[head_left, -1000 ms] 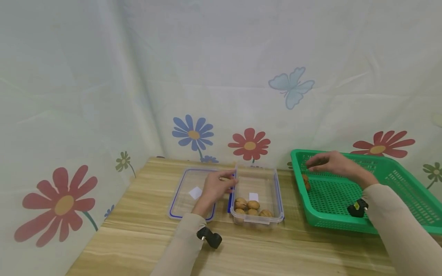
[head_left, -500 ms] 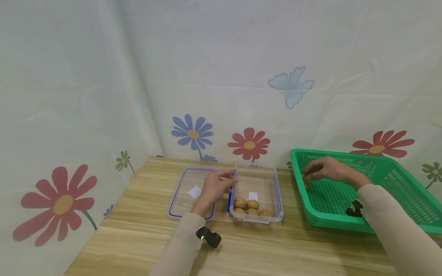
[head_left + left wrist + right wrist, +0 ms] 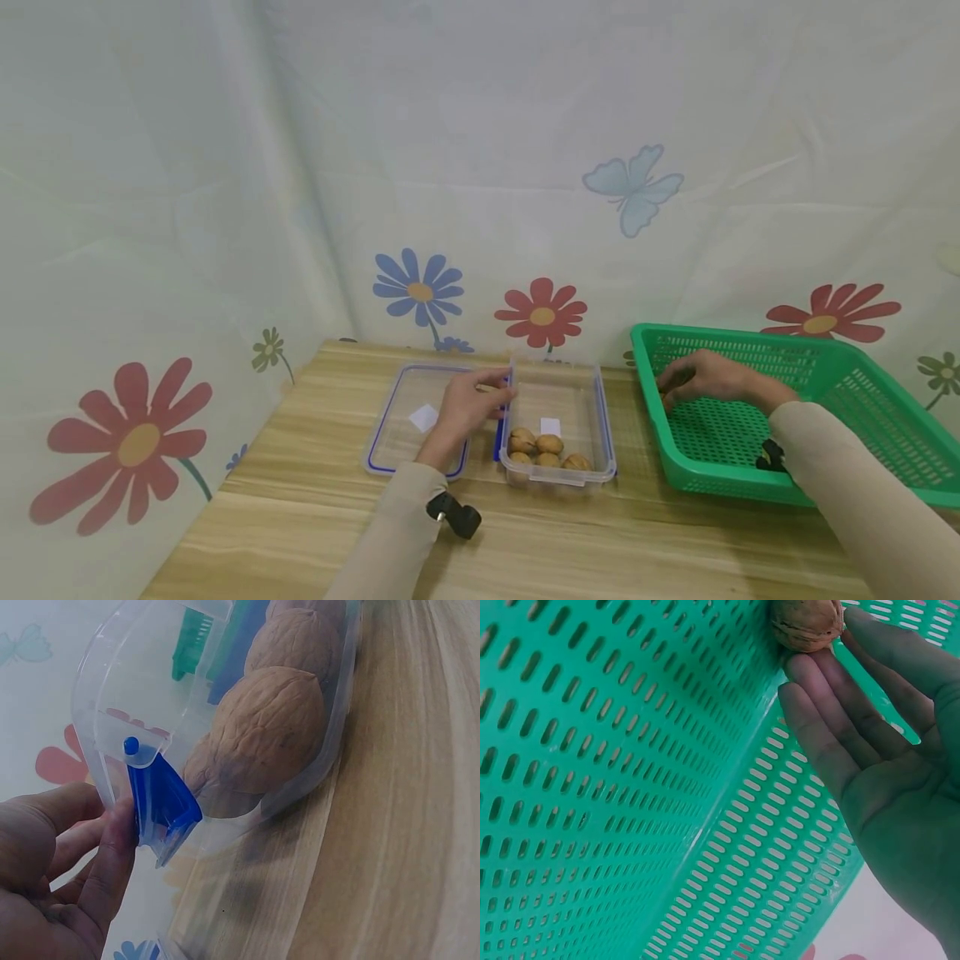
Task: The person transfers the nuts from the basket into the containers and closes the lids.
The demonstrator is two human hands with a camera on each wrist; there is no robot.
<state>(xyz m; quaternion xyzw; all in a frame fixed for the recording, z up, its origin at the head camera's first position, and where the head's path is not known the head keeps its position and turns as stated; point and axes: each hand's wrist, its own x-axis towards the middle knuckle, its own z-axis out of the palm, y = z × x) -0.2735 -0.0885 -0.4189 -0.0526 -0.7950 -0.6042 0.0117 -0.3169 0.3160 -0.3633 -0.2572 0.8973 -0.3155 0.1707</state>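
My left hand [image 3: 467, 408] holds the left wall of a clear plastic food box [image 3: 607, 433]; in the left wrist view its fingers pinch the rim beside a blue latch [image 3: 161, 799]. Several walnuts [image 3: 549, 444] lie at the near end of the box. Inside the green basket [image 3: 663, 450], against its left wall, my right hand [image 3: 708, 377] has its thumb and fingertips around a walnut [image 3: 806, 622]. The head view shows only a sliver of that walnut behind the fingers. Whether another walnut lies behind it, I cannot tell.
Left of the box lies its clear lid [image 3: 401, 400] with a blue seal and a white label. All stand on a wood-grain table [image 3: 247, 525]. A flowered curtain [image 3: 480, 183] hangs behind and to the left.
My right hand has lowered into the basket and closed in on the walnut by the left wall. My left hand has stayed at the box.
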